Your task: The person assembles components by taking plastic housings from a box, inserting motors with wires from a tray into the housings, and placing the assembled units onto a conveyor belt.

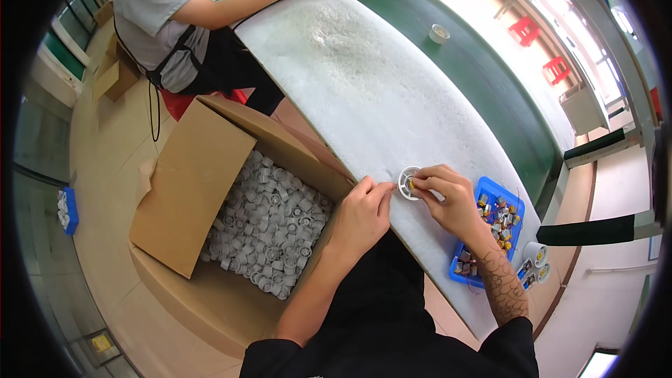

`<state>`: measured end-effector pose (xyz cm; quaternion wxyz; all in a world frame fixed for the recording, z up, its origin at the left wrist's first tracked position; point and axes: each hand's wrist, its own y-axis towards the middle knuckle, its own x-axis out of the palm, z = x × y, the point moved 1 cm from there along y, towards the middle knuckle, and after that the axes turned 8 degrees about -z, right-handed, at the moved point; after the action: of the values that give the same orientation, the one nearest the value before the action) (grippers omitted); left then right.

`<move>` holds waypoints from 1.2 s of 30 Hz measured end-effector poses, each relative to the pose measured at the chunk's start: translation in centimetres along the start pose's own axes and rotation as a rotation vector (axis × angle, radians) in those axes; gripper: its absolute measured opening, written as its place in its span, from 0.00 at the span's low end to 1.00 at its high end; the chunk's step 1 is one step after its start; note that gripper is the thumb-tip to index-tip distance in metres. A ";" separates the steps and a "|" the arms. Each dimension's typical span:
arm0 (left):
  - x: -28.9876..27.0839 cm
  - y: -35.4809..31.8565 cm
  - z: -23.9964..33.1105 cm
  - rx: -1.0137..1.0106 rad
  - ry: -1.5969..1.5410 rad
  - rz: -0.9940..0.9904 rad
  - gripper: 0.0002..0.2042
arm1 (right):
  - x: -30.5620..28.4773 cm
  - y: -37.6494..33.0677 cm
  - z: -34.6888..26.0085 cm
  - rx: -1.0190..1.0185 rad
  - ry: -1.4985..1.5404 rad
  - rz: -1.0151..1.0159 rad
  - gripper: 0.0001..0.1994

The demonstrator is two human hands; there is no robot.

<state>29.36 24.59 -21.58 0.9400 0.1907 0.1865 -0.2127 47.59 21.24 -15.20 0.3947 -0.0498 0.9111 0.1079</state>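
A round white plastic housing (404, 176) with an open, ribbed inside is at the table's near edge. My left hand (365, 215) is closed, thumb and forefinger pinched at the housing's left rim. My right hand (448, 199) pinches a small motor (411, 184) with a yellow part inside the housing; the fingers hide most of it. To the right of that hand, partly under my forearm, lies a blue tray (519, 204) holding several small metal motors with yellow ends and thin wires.
An open cardboard box (192, 189) full of white plastic housings (269, 227) stands left of the table (420, 112). Finished-looking white pieces (537, 255) sit past the tray. A green conveyor belt (483, 84) carries one white piece (439, 33). A seated person (164, 21) works at the far left.
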 end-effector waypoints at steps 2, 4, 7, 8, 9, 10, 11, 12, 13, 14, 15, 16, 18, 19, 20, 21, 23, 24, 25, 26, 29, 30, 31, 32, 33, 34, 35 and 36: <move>-0.3 -0.1 0.0 0.000 0.026 -0.006 0.07 | -0.1 0.2 -0.7 -0.184 -0.348 0.041 0.07; -0.8 -0.2 -0.2 -0.028 0.046 0.041 0.07 | -0.3 -0.1 -0.1 -0.192 -0.359 0.027 0.07; -2.1 -0.4 -0.3 -0.057 0.059 -0.006 0.06 | -0.6 -0.4 -0.4 -0.233 -0.409 -0.045 0.12; -2.2 -0.2 -0.2 -0.041 0.071 -0.004 0.06 | -0.5 -0.4 -0.4 -0.242 -0.478 -0.072 0.14; -2.2 -0.2 -0.2 -0.086 -0.020 -0.019 0.05 | -0.5 -0.4 -0.5 -0.252 -0.546 -0.096 0.17; -2.1 -0.2 0.1 -0.130 -0.108 -0.034 0.05 | -0.7 -0.8 -0.7 -0.241 -0.563 -0.118 0.17; -2.0 -0.1 0.4 -0.222 -0.201 -0.055 0.05 | -0.7 -0.8 -0.5 -0.243 -0.546 -0.117 0.16; -1.8 -0.2 0.1 -0.247 -0.239 -0.047 0.06 | -0.7 -0.9 -0.4 -0.247 -0.530 -0.114 0.15; -1.7 -0.4 -0.1 -0.323 -0.289 -0.075 0.06 | -0.5 -0.9 0.1 -0.267 -0.503 -0.121 0.14; -1.8 -0.2 0.5 -0.439 -0.385 -0.165 0.07 | -0.5 -1.0 0.5 -0.264 -0.485 -0.135 0.14; -1.7 -0.4 0.8 -0.406 -0.489 -0.143 0.08 | -0.4 -1.2 0.5 -0.266 -0.462 -0.156 0.14; -1.5 -0.6 0.7 -0.373 -0.593 -0.124 0.08 | -0.4 -1.0 0.2 -0.290 -0.443 -0.145 0.15; -0.6 -0.9 0.0 -0.371 -0.631 -0.141 0.08 | -0.4 -1.1 0.5 -0.316 -0.425 -0.115 0.15; -0.2 -1.0 -0.2 -0.402 -0.730 -0.111 0.07 | -0.4 -1.1 0.7 -0.332 -0.410 -0.106 0.16; -0.1 -0.9 -0.3 -0.437 -0.829 -0.083 0.07 | -0.4 -1.1 0.7 -0.347 -0.417 -0.091 0.17; -0.1 -0.9 -0.2 -0.459 -0.880 -0.073 0.07 | -0.4 -1.1 0.7 -0.346 -0.411 -0.081 0.17; -0.1 -0.9 -0.1 -0.474 -0.909 -0.048 0.07 | -0.4 -1.1 0.9 -0.347 -0.403 -0.071 0.17; -0.1 -0.9 -0.1 -0.489 -0.948 -0.019 0.06 | -0.3 -1.1 1.0 -0.347 -0.396 -0.067 0.17; -0.1 -0.9 0.1 -0.493 -0.941 -0.019 0.06 | -0.2 -1.1 1.0 -0.338 -0.388 -0.058 0.17; -0.2 -0.9 0.3 -0.521 -0.969 -0.003 0.06 | 0.0 -1.0 1.1 -0.330 -0.381 -0.050 0.17; -0.2 -1.1 1.4 -0.559 -0.996 0.047 0.10 | 0.0 -1.0 1.6 -0.345 -0.328 -0.032 0.16; -0.2 -1.0 1.7 -0.565 -1.003 0.079 0.14 | -0.1 -1.0 1.7 -0.351 -0.325 -0.026 0.16; -0.1 -1.1 1.9 -0.559 -0.995 0.082 0.14 | -0.2 -1.0 1.7 -0.320 -0.289 -0.062 0.16; -0.1 -1.3 2.0 -0.576 -1.017 0.090 0.17 | -0.3 -0.9 1.7 -0.291 -0.253 -0.096 0.16; -0.1 -1.4 2.1 -0.591 -1.039 0.098 0.20 | -0.4 -0.8 1.8 -0.301 -0.251 -0.087 0.16; 0.0 -1.6 2.2 -0.581 -1.030 0.100 0.20 | -0.6 -0.5 1.9 -0.279 -0.194 -0.120 0.15; 0.2 -1.8 2.3 -0.577 -1.063 0.104 0.21 | -0.8 -0.4 2.0 -0.256 -0.138 -0.155 0.15; 0.4 -2.1 2.3 -0.573 -1.097 0.108 0.23 | -0.8 -0.2 2.3 -0.265 -0.138 -0.148 0.15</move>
<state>29.31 21.67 -20.38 0.9223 -0.1969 -0.2838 -0.1735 49.79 21.57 -16.20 0.4532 -0.1610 0.8534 0.2008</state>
